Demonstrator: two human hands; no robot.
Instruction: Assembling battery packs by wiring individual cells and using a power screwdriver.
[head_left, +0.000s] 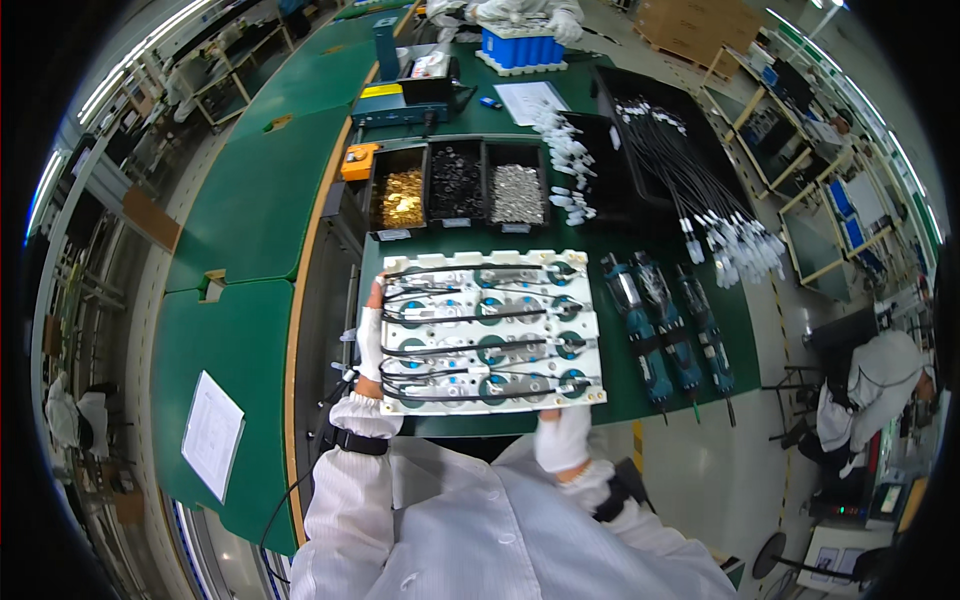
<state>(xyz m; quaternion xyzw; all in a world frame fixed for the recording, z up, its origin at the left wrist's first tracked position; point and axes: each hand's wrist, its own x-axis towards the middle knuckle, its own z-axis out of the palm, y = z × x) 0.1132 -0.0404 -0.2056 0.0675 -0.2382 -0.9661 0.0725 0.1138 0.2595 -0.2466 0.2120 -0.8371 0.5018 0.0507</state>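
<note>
Left hand (pixel 369 345) holds the cabled white board (pixel 540 333) at its 9 o'clock edge; right hand (pixel 562 440) at 5, fingers hidden, can't tell its grip. Board's over the near part of the green bench (pixel 735 340). From it: parts bins (pixel 456 223) at 12, power drivers (pixel 682 352) at 3. Room: second green bench (pixel 240 350) at 9, cartons (pixel 690 35) at 1, co-worker (pixel 500 10) at 12, pale floor (pixel 740 490).

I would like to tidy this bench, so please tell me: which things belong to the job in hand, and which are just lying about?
Likely the job's:
- white cabled module
- black parts bins
- teal power tools
- black cable bundle

Seemingly lying about:
- paper at left
- sheet behind the bins
</note>
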